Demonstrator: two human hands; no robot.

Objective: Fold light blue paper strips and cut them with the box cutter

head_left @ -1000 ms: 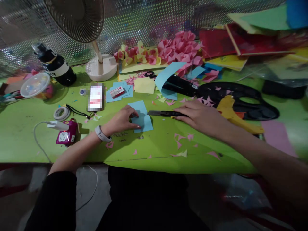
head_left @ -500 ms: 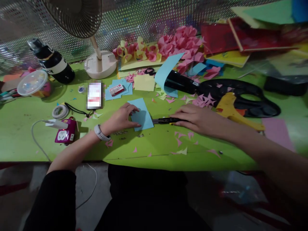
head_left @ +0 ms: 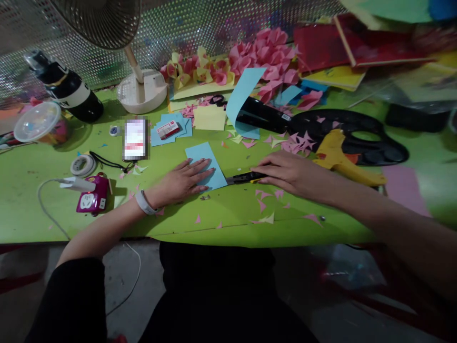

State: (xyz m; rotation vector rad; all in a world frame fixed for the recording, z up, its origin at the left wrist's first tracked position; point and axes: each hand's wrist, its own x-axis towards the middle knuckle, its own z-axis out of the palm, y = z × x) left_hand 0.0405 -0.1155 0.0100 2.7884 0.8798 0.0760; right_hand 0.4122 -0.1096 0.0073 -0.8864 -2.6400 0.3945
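Note:
My left hand (head_left: 182, 180) lies flat with fingers spread on a light blue sheet of paper (head_left: 204, 159) on the green table (head_left: 46, 216). My right hand (head_left: 285, 172) grips a utility knife (head_left: 240, 178) with a yellow and black handle. Its blade tip points left and touches the right edge of the blue paper. Small pink paper triangles (head_left: 266, 197) lie scattered just in front of the knife.
A phone (head_left: 134, 138), tape roll (head_left: 83, 165), magenta power plug (head_left: 89, 199), black bottle (head_left: 67, 90) and fan base (head_left: 142, 91) stand left. Pink and yellow paper flowers (head_left: 250, 62), a yellow glue gun (head_left: 339, 157) and large black scissors (head_left: 321, 128) lie at the back right.
My right hand has slid the knife left until its blade reaches the blue paper. My left hand has flattened out on the sheet.

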